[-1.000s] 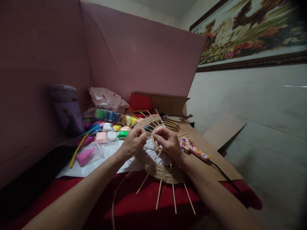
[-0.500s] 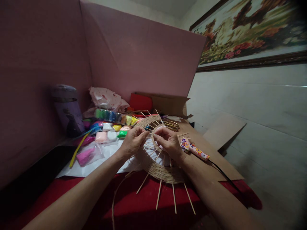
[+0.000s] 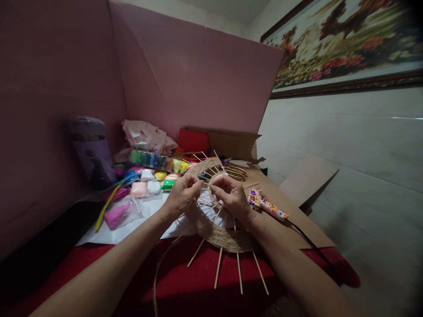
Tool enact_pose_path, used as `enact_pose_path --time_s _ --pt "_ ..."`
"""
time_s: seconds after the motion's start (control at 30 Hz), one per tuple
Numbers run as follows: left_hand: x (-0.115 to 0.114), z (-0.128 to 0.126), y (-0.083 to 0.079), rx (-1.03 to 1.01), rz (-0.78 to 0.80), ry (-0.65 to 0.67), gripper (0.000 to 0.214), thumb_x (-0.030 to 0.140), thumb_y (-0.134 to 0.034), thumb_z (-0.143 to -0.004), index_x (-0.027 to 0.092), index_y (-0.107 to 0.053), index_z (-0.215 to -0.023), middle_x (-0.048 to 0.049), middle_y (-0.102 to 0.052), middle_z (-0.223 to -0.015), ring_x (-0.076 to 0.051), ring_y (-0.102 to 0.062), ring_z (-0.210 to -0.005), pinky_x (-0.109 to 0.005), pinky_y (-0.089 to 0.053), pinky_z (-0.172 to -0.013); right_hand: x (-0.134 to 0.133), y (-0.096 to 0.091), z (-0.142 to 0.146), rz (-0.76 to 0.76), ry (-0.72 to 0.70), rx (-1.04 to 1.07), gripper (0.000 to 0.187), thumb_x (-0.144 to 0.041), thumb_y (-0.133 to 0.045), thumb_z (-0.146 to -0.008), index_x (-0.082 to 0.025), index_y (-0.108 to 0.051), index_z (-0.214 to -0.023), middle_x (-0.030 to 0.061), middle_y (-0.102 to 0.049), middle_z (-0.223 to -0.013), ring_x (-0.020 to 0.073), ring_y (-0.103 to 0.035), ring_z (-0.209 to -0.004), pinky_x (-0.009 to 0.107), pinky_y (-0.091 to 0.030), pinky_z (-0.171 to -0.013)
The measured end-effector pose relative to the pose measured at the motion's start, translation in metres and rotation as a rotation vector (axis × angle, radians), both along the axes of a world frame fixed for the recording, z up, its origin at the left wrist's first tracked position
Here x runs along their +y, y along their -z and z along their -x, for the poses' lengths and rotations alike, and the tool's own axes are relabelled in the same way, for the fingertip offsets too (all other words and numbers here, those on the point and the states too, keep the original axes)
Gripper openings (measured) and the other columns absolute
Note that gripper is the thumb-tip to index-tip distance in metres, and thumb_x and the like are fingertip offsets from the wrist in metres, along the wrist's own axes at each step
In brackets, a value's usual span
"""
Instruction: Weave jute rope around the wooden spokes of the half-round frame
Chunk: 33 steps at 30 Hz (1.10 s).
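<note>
A round frame of thin wooden sticks with a wide band of woven twine [image 3: 224,237] lies in front of me, its stick ends poking out all round. Inside it is a smaller twine ring [image 3: 216,198], partly covered by my fingers. My left hand [image 3: 185,193] is closed in a pinch over the left side of the frame. Pinched too, my right hand [image 3: 234,196] rests at the inner ring. Whatever is between the fingertips of either hand is too small to make out. A loose twine end [image 3: 156,275] hangs at the lower left.
Bagged coloured clay [image 3: 139,189] lies at the left on white sheeting, beside a purple tumbler [image 3: 92,154]. To the right, a flower-patterned glue gun [image 3: 267,205] with a black cord rests on cardboard [image 3: 304,229]. Red cloth [image 3: 132,264] covers the front.
Almost nothing differs. My left hand has shifted very slightly to the left; the right hand keeps its pinch at the inner ring.
</note>
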<state>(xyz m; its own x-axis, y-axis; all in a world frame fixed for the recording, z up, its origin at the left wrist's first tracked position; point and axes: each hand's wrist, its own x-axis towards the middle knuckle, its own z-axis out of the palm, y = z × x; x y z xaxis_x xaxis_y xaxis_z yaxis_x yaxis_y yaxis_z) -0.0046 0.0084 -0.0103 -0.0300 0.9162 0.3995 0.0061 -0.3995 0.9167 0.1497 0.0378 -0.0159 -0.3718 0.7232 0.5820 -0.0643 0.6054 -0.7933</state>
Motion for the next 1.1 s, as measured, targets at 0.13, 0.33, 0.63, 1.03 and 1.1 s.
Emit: enact_pose_path --time_s 0.13,0.33,0.63,1.03,1.1 --pt "-0.0014 -0.0006 -0.0001 -0.009 0.001 0.004 0.031 0.039 -0.060 -0.072 0.017 -0.042 -0.060 0.0067 -0.044 -0.042 -0.005 -0.037 -0.035 -0.017 -0.026 -0.035 0.0004 0.0001 -0.0001 -0.010 0.017 -0.017 0.017 -0.033 -0.060 -0.076 -0.018 -0.054 -0.072 -0.0016 -0.052 -0.065 0.0088 -0.044 -0.052 0.023 -0.036 -0.048" --pt "-0.0041 -0.0025 -0.0029 -0.014 0.009 0.008 0.033 0.042 -0.058 -0.073 0.019 -0.038 -0.060 0.0073 -0.042 -0.041 -0.005 -0.035 -0.035 -0.017 -0.025 -0.035 0.0004 0.0003 0.0001 -0.006 0.022 -0.015 0.018 -0.034 -0.061 -0.076 -0.018 -0.055 -0.072 -0.0012 -0.052 -0.065 0.0093 -0.044 -0.053 0.023 -0.037 -0.048" --pt "0.0000 0.0002 0.0015 -0.005 -0.023 -0.023 0.032 0.042 -0.060 -0.073 0.017 -0.044 -0.062 0.0061 -0.044 -0.044 -0.005 -0.036 -0.035 -0.017 -0.025 -0.035 0.0003 0.0009 0.0000 -0.020 0.029 -0.024 0.017 -0.034 -0.060 -0.077 -0.018 -0.055 -0.071 -0.0014 -0.052 -0.065 0.0091 -0.044 -0.053 0.023 -0.037 -0.049" --pt "0.0025 0.0008 0.0031 -0.038 -0.004 0.008 0.043 0.051 -0.054 -0.076 0.019 -0.037 -0.052 0.0076 -0.032 -0.040 -0.004 -0.027 -0.032 -0.019 -0.020 -0.032 0.0014 0.0017 -0.0004 -0.033 0.053 -0.056 0.016 -0.033 -0.059 -0.078 -0.018 -0.054 -0.072 -0.0012 -0.052 -0.065 0.0092 -0.043 -0.052 0.023 -0.036 -0.048" --pt "0.0032 0.0021 0.0043 -0.008 -0.001 -0.005 0.042 0.049 -0.054 -0.076 0.018 -0.039 -0.052 0.0072 -0.034 -0.040 -0.004 -0.027 -0.033 -0.019 -0.019 -0.033 0.0013 0.0016 -0.0004 -0.034 0.055 -0.055 0.016 -0.033 -0.059 -0.078 -0.018 -0.055 -0.072 -0.0009 -0.052 -0.066 0.0094 -0.043 -0.053 0.023 -0.037 -0.048"
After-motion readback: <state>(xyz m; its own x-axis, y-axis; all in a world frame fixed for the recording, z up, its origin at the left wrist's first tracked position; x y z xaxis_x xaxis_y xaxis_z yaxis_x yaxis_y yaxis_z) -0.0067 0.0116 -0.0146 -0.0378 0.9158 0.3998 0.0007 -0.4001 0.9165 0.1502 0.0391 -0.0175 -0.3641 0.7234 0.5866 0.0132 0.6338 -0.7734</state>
